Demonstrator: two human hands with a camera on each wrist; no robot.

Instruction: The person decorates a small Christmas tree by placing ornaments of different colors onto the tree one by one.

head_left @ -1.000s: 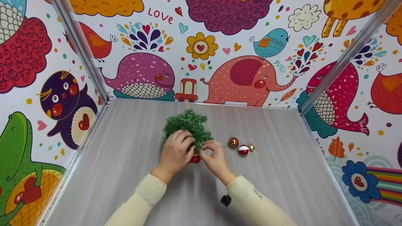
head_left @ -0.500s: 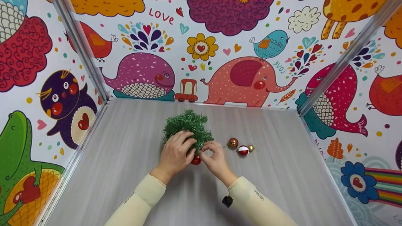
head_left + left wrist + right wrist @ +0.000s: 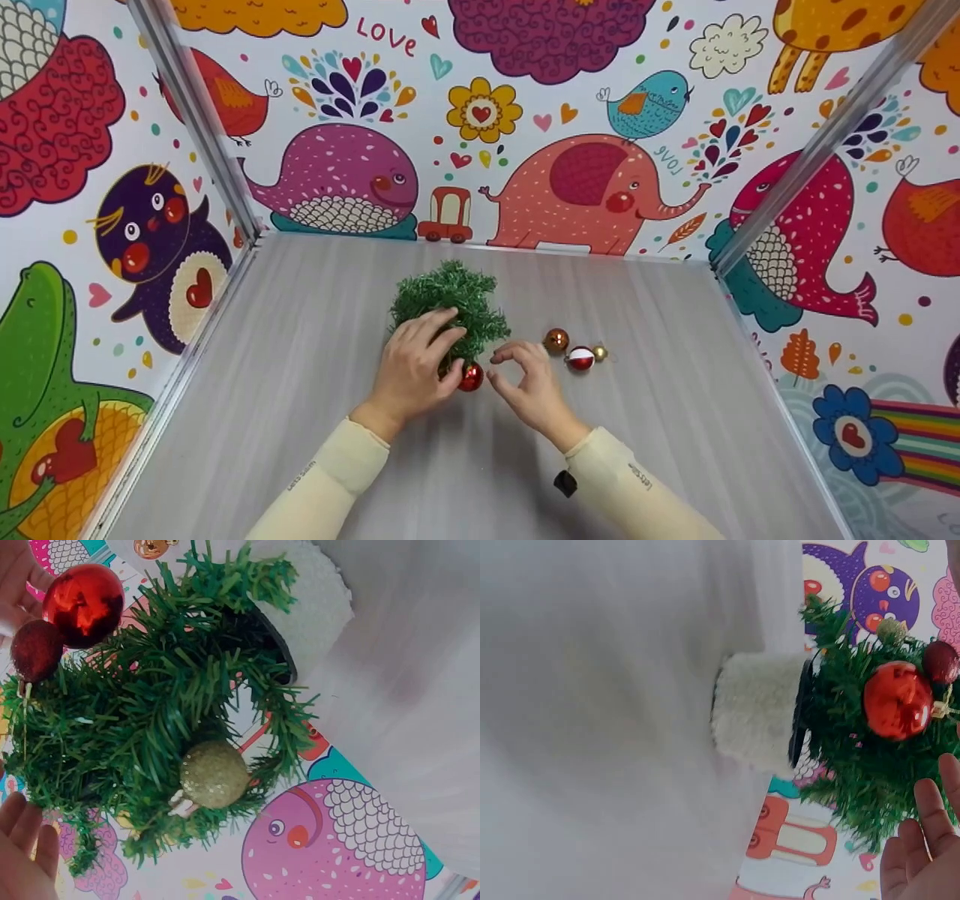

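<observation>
A small artificial Christmas tree [image 3: 450,289] stands upright in a white pot [image 3: 757,709]. A shiny red bauble [image 3: 471,377] hangs on its near side, beside a dark red glittery bauble [image 3: 36,651]. Lower among the branches is a gold glittery bauble [image 3: 214,774]. My left hand [image 3: 416,360] lies against the tree's near left side, fingers spread over the branches and thumb beside the red bauble. Just right of the tree, my right hand [image 3: 532,382] has its thumb and fingertips apart, with nothing between them.
On the table [image 3: 660,435] right of the tree lie an orange-brown bauble [image 3: 556,340], a red-and-white bauble [image 3: 580,358] and a small gold bauble [image 3: 600,352], close to my right hand. Printed walls with metal corner posts [image 3: 787,172] enclose the back and sides.
My right hand has drawn back to the right from the tree and its thumb and fingers have parted. My left hand has shifted slightly left, and more of the red bauble shows.
</observation>
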